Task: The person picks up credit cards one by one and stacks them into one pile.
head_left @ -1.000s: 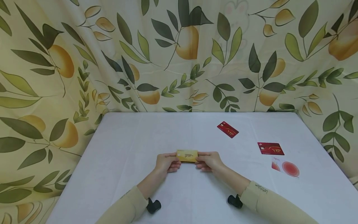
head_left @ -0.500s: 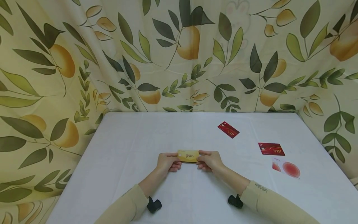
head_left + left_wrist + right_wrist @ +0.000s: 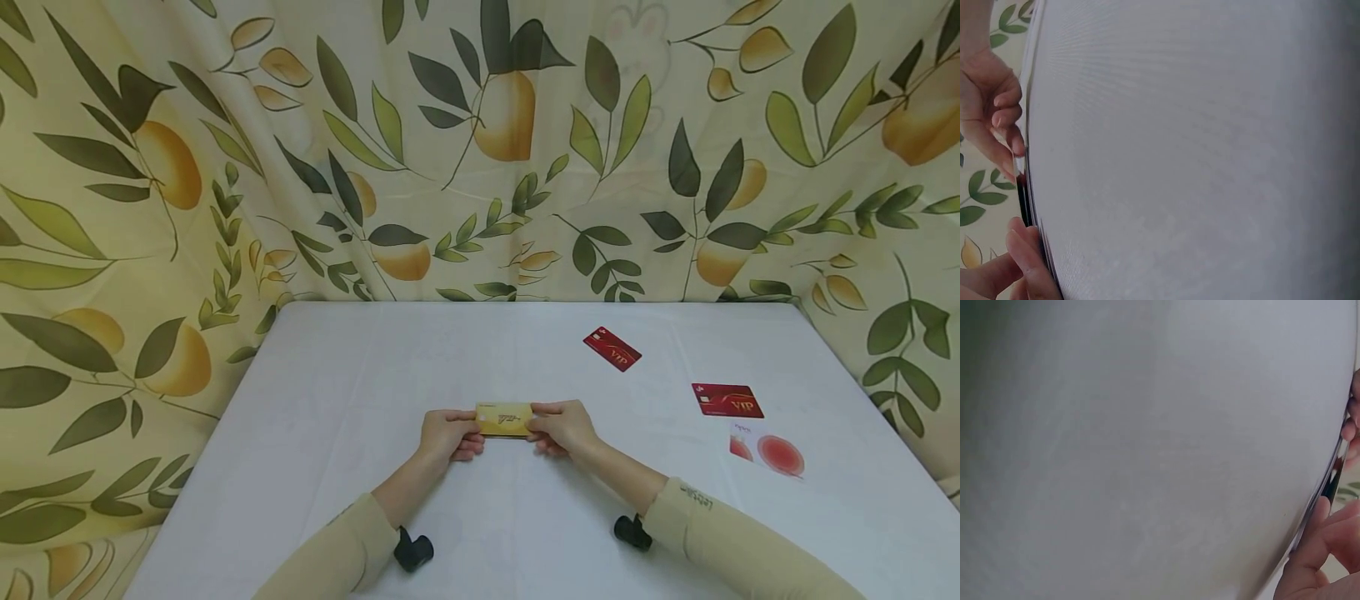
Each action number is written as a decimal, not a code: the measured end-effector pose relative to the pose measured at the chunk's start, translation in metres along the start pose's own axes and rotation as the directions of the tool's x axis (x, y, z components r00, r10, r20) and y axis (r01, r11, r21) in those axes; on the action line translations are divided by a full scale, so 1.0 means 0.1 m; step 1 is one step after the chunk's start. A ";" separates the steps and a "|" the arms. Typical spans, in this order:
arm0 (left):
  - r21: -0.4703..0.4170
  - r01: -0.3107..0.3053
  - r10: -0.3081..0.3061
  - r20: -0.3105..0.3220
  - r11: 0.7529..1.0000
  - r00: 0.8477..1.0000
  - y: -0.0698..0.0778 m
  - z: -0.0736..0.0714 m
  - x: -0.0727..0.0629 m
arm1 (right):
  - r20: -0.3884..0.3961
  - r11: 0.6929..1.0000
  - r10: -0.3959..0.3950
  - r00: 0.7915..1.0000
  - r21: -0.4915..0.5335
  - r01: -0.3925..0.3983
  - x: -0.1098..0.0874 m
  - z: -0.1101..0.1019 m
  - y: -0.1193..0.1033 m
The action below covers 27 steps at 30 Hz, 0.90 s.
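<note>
A gold card (image 3: 504, 419) with dark printing is held level between both hands in the head view, over the near middle of the table. My left hand (image 3: 448, 433) pinches its left end, thumb on top and fingers beneath. At the opposite end, the right hand (image 3: 564, 427) grips it the same way. The left wrist view catches the left fingers (image 3: 1032, 262) at the card's thin edge, which looks dark from below. From the right wrist, the right thumb and fingers (image 3: 1316, 550) appear at the lower right. The card's underside is mostly hidden.
Two red VIP cards, one angled (image 3: 612, 348) at the back and one straighter (image 3: 727, 400), lie to the right on the white tablecloth (image 3: 360, 358). Near the latter lies a pale card with a red circle (image 3: 780, 452). A fruit-patterned curtain (image 3: 465, 208) hangs behind the table.
Both hands keep their hold on the gold card. The right wrist has shifted very slightly away from the body; the cards on the table stay put.
</note>
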State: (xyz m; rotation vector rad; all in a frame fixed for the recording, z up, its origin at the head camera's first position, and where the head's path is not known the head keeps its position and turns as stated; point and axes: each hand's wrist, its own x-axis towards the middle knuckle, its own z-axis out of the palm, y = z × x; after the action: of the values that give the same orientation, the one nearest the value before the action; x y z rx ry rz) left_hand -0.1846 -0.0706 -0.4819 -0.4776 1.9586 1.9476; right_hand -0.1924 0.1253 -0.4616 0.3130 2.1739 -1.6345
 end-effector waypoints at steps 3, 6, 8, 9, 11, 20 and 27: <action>0.011 -0.006 0.006 -0.002 1.000 1.000 0.00 0.00 0.00 | 0.009 1.000 -0.011 1.000 -0.011 0.011 0.00 -0.01 0.00; 0.027 -0.010 0.011 -0.008 1.000 1.000 0.00 0.00 0.00 | 0.013 1.000 -0.015 1.000 -0.020 0.015 0.00 -0.01 0.01; 0.037 -0.012 0.013 -0.013 0.999 1.000 0.00 0.00 0.00 | 0.009 1.000 -0.012 1.000 -0.027 0.012 0.01 -0.01 0.02; 0.041 -0.015 0.016 -0.016 0.999 1.000 -0.01 0.00 0.00 | 0.005 0.999 -0.011 1.000 -0.033 0.012 0.01 -0.01 0.02; 0.047 -0.017 0.018 -0.024 0.999 1.000 -0.01 0.00 0.00 | -0.008 0.999 -0.015 1.000 -0.047 0.014 0.01 0.00 0.04; 0.039 -0.029 0.030 -0.032 0.999 0.999 -0.01 0.01 0.01 | -0.090 0.995 -0.039 0.995 -0.099 0.030 0.05 0.01 0.06; 0.034 -0.033 0.034 -0.034 0.999 0.999 -0.02 0.00 0.02 | -0.090 0.996 -0.026 0.996 -0.090 0.018 0.06 0.01 0.05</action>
State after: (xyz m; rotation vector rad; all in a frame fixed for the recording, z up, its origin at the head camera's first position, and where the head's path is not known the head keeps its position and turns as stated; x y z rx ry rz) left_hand -0.1850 -0.0709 -0.4848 -0.4755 2.0292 1.9362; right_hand -0.1952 0.1253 -0.4688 0.3450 2.3176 -1.5572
